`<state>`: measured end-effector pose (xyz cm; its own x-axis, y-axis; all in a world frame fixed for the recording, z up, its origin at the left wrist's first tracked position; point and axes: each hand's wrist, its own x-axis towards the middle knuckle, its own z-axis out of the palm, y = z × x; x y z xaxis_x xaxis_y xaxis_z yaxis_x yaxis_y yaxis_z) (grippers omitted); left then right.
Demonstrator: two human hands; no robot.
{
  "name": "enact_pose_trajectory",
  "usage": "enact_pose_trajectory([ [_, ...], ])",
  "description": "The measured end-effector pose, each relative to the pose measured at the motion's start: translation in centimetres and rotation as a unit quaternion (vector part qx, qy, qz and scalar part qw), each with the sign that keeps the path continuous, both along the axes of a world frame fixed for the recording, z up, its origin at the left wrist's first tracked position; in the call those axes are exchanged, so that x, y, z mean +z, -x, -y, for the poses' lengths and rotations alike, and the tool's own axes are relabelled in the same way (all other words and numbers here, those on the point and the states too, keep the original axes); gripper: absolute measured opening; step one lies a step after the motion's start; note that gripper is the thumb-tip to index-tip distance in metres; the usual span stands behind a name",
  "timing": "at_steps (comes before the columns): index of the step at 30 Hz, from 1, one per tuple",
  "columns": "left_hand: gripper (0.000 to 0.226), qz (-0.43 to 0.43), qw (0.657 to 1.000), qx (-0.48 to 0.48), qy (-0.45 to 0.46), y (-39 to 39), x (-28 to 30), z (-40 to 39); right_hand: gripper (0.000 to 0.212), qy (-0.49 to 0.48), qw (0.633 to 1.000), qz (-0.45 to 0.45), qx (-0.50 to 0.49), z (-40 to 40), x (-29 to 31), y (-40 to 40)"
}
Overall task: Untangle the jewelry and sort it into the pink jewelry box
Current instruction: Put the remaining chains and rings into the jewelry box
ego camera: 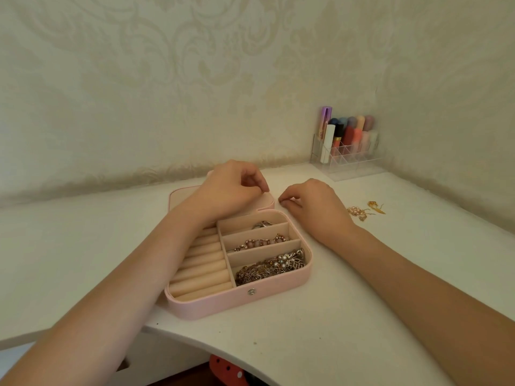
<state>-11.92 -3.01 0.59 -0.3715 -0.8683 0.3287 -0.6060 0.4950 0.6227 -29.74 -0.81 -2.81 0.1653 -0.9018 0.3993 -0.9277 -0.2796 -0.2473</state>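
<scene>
Looking down, we see a white table carrying the open pink jewelry box, its lid laid flat behind it. Our left hand hovers over that lid, fingers curled, thumb and forefinger pinched together; whether they grip anything we cannot tell. Our right hand rests on the table just right of the box, fingertips pinched on something too small to name. A tangled chain pile fills the nearest compartment, a pink bead bracelet the middle one. Gold pieces lie loose further right, near a clear organizer.
</scene>
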Motion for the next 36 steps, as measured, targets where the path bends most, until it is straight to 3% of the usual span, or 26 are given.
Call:
enact_pose_trajectory([
  [3,0.023,-0.019,1.0,-0.003,-0.007,0.0,0.1,-0.1,0.014,0.026,0.989,0.14,0.026,-0.9,0.8,-0.6],
  [6,0.023,-0.05,0.999,0.006,-0.01,-0.1,0.2,0.0,0.005,0.036,0.951,0.287,0.108,-2.5,2.3,-1.8],
  [11,0.028,-0.07,0.996,0.048,-0.002,-0.3,0.2,0.4,0.007,-0.033,0.965,0.159,0.203,-3.7,2.4,-2.9],
  [15,0.026,-0.061,0.997,0.053,0.001,-0.4,0.4,0.2,0.04,-0.011,0.969,0.173,0.175,-3.3,2.7,-2.1],
  [18,0.024,-0.057,0.997,0.053,0.001,-0.3,0.4,0.2,0.065,-0.03,0.985,0.114,0.13,-3.3,2.7,-2.1],
  [22,0.023,-0.061,0.997,0.046,-0.008,-0.4,0.3,0.1,0.061,-0.075,0.975,0.124,0.171,-3.7,2.1,-3.0],
  [27,0.024,-0.063,0.997,0.046,-0.007,-0.4,0.5,-0.1,0.061,-0.041,0.973,0.156,0.167,-3.1,2.3,-2.8],
  [30,0.027,-0.065,0.997,0.04,-0.01,-0.4,0.3,0.1,0.066,-0.046,0.987,0.032,0.15,-3.4,2.4,-2.6],
  [32,0.028,-0.068,0.997,0.037,-0.013,-0.4,0.3,0.1,0.068,-0.028,0.991,-0.001,0.129,-3.6,2.7,-2.3],
  [36,0.026,-0.068,0.996,0.047,-0.012,-0.4,0.4,0.0,0.061,-0.013,0.992,0.078,0.102,-3.5,3.6,-1.4],
])
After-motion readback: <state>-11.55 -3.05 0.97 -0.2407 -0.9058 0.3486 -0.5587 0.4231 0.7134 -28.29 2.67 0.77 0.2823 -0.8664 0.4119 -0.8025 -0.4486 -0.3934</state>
